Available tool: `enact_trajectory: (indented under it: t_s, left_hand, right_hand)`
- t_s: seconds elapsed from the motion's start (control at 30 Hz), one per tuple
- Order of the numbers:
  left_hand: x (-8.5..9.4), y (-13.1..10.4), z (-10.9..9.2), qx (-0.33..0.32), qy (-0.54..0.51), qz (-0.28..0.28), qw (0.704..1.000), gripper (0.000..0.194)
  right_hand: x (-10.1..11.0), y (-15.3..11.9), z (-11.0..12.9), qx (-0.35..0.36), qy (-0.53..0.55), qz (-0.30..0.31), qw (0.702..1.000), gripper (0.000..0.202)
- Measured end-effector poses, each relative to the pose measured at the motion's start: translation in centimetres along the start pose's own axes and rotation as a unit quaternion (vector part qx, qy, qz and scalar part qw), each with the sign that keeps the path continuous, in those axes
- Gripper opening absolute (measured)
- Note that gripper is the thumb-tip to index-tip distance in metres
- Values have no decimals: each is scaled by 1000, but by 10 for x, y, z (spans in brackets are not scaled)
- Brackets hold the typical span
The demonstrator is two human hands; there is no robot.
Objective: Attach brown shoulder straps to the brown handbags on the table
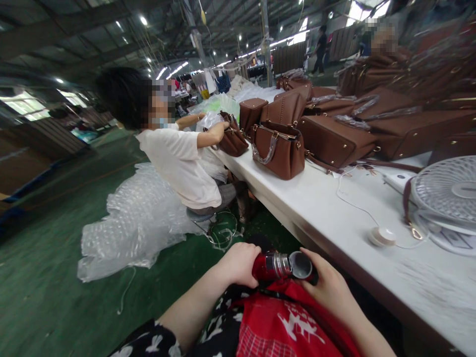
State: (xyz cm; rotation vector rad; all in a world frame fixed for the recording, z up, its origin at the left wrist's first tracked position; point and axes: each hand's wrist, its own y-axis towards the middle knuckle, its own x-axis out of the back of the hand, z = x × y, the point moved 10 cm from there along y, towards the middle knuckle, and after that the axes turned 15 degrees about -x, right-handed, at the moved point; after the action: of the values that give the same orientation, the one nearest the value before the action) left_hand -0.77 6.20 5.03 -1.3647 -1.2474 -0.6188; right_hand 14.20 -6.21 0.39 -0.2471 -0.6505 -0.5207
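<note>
My left hand (241,264) is wrapped round a red vacuum flask (263,267), which lies tilted on its side above my lap. Its bare steel threaded neck points to the right. In my right hand (327,280) is the flask's lid (301,265), dark outside, with its silvery hollow inside showing. The lid sits right beside the flask's mouth, off the neck; whether the two touch I cannot tell. Below both hands is a red apron (290,322) with a white print. Part of the flask's body is hidden by my left fingers.
A long white table (327,208) runs along my right, bearing brown handbags (277,151), a white fan (449,193) and a round corded device (382,236). A co-worker (178,153) sits at the left, handling a brown bag. Bubble wrap (137,223) lies on the green floor.
</note>
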Motion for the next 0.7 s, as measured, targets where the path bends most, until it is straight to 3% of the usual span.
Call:
enact_trajectory:
  t_s: [0.2, 0.3, 0.4, 0.53, 0.63, 0.7]
  left_hand:
    - [-1, 7, 4, -24, -55, -58, 996, 57]
    - [-3, 10, 13, -27, -124, -137, 982, 63]
    - [-11, 13, 25, -33, -231, -244, 941, 68]
    - [-39, 25, 34, -31, -363, -333, 870, 75]
    - [-67, 40, 34, 5, -430, -343, 835, 69]
    - [-85, 48, 34, 40, -447, -339, 827, 67]
  right_hand:
    - [9, 2, 3, -14, 25, 3, 1000, 61]
    - [26, 2, 19, -12, 32, -19, 999, 62]
    - [51, 0, 46, 10, 40, -47, 998, 61]
    - [94, -6, 90, 46, 27, -109, 993, 64]
    - [127, -16, 129, 79, 1, -158, 984, 67]
    - [146, -23, 153, 100, -21, -183, 978, 70]
